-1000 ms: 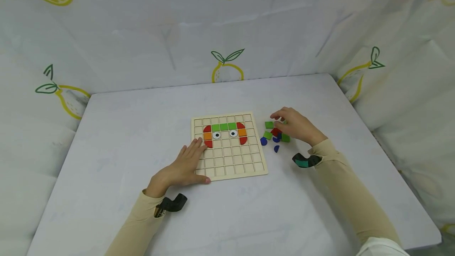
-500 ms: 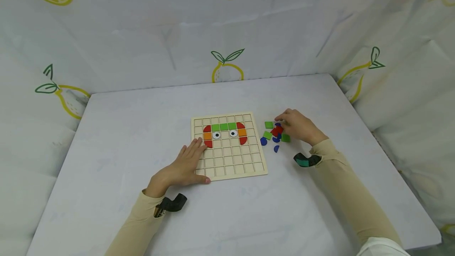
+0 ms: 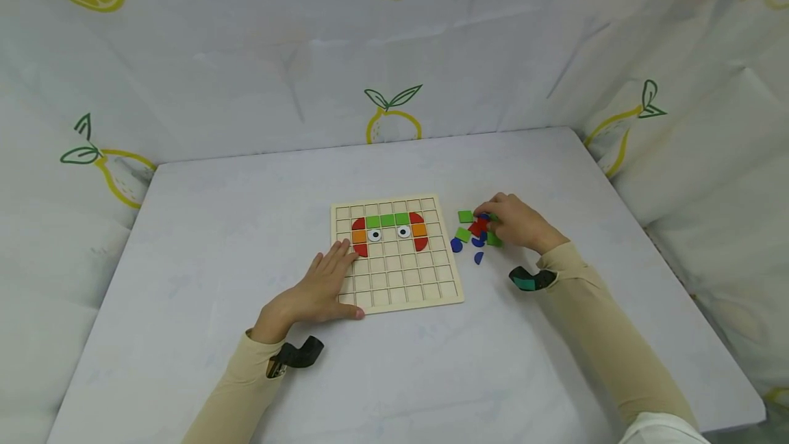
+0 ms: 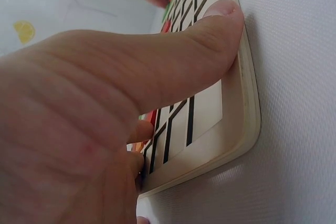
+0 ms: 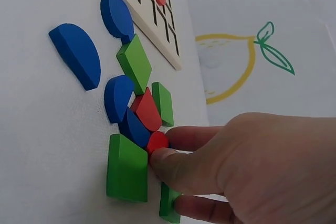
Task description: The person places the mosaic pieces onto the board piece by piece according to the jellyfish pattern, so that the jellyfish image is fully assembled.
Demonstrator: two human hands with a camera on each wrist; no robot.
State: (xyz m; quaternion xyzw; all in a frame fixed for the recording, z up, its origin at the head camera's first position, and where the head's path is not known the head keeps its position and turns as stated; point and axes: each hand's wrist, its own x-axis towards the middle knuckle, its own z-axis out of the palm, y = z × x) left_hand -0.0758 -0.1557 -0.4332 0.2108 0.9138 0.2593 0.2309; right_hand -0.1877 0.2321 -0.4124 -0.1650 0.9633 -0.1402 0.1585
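Note:
My left hand [image 3: 317, 290] rests on the left edge and near corner of the square wooden grid board [image 3: 394, 279]. Its fingers are spread, and in the left wrist view the thumb [image 4: 220, 30] lies along the rim. Red, green and orange pieces and two eye pieces sit in the board's upper cells. At the pile right of the board is my right hand [image 3: 518, 221]. In the right wrist view its thumb and index finger pinch a small red rounded block [image 5: 157, 141]. Another red block [image 5: 147, 111] and a dark blue block [image 5: 134, 128] lie against it.
Around the pile lie several loose blocks, among them a green square [image 5: 128, 169], a blue half-round [image 5: 76, 53] and a blue round piece [image 3: 456, 245]. All rest on the white table [image 3: 216, 225]. Behind it hangs a lemon-print cloth [image 3: 246, 53].
My right hand has lowered slightly toward me into the pile, its thumb and index finger closing at the red blocks. The left hand and board have stayed put.

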